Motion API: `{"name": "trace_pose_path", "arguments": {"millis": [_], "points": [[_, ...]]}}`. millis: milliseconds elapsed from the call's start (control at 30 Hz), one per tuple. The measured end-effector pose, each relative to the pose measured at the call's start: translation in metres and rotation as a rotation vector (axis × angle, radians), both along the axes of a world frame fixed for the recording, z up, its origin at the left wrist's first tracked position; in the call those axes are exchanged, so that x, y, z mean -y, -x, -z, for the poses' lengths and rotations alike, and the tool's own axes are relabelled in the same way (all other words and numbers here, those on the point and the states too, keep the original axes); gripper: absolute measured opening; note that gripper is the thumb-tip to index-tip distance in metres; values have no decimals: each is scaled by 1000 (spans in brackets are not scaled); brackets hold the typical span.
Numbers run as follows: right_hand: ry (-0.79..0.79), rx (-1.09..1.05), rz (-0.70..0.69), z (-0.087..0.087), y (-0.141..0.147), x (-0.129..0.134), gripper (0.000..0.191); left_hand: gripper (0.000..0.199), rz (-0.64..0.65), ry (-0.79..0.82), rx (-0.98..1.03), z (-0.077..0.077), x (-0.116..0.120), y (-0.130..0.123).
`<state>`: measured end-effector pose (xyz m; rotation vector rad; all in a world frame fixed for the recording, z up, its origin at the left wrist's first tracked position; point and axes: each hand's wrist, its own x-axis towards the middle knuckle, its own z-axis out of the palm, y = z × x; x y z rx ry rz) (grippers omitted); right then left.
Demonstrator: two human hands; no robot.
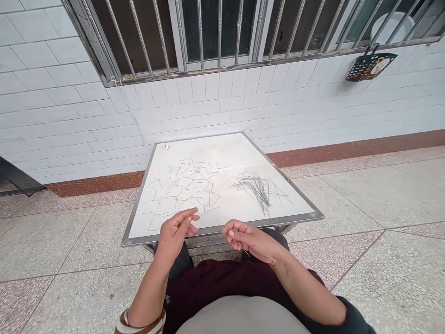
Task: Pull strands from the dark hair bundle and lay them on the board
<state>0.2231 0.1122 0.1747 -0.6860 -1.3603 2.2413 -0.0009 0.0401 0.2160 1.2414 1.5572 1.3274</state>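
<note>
My right hand [239,236] pinches a thin wire [246,252] between thumb and fingers, just over the near table edge. One end of the wire pokes out past the fingertips and the other hangs below the palm. A short gap to the left, my left hand [178,228] has its thumb drawn in against the fingers; whatever is between them is too small to make out. Bent, zigzag wires [187,185] lie spread on the left half of the white table [225,153]. On the right half is a loose bundle of straighter dark wires [259,190].
A small white and red object [167,147] lies at the table's far left corner. Behind stands a white tiled wall [194,106] with a barred window [219,35]. A dark patterned bag [370,66] hangs from the bars at right. Speckled floor tiles [347,204] surround the table.
</note>
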Motion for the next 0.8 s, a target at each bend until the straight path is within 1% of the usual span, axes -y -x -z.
{"name": "trace_pose_path", "arguments": {"millis": [100,167,267,333,400,467,533,600,633,700,767,800], "points": [[-269,155,-13,-10,5,-3,30,38,-10,23,25,-6,9,2],[-411,183,-12,-16,11,-5,32,39,-9,34,25,-8,13,2],[-579,196,-1,-21,22,-3,31,42,10,51,11,-7,18,1],[-637,232,55,-21,29,1,29,43,14,62,1,-6,21,-1],[-652,256,127,-20,34,4,28,44,13,73,-3,-8,23,-4],[-654,255,169,-19,38,8,28,45,22,78,10,-12,26,-4],[-634,255,184,-18,39,10,29,46,24,60,53,-15,28,-1],[-572,247,178,-18,37,11,30,47,0,14,150,-15,30,8],[-530,234,173,-17,36,11,31,47,-29,-13,224,-13,30,13],[-451,196,164,-17,33,11,33,46,-120,-53,404,-4,29,24],[-394,152,151,-17,31,11,33,40,-217,-54,563,10,27,30],[-369,127,140,-18,30,11,33,36,-240,-42,615,19,26,29]]}}
